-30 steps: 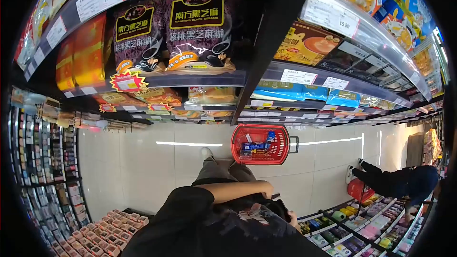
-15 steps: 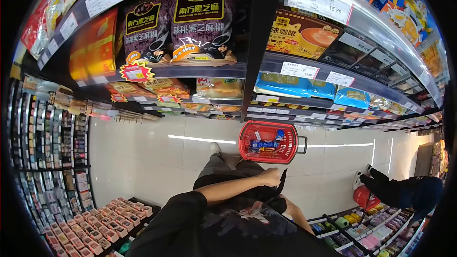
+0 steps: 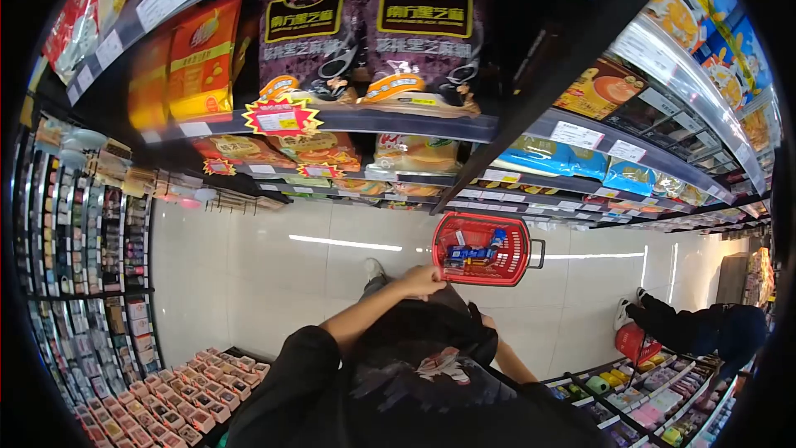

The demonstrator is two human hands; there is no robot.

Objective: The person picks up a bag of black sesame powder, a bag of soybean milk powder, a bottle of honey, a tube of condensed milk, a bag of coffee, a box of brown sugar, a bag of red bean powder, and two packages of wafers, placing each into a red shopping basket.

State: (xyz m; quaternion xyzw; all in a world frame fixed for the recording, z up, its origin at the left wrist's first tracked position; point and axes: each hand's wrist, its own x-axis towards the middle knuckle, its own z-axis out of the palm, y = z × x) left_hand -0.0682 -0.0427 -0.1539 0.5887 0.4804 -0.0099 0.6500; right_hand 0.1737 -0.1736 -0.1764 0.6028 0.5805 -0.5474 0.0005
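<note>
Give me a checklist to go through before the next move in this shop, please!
1. Red basket sitting on the floor, open side up: ok.
2. Blue packs inside the basket: ok.
3. Left hand on the basket's handle: not ok, the handle sticks out at the other end.
4. Right hand holding nothing: cannot tell, it's partly hidden.
5. Purple bags standing on the shelf: ok.
6. Other person clear of this basket: ok, they're apart.
</note>
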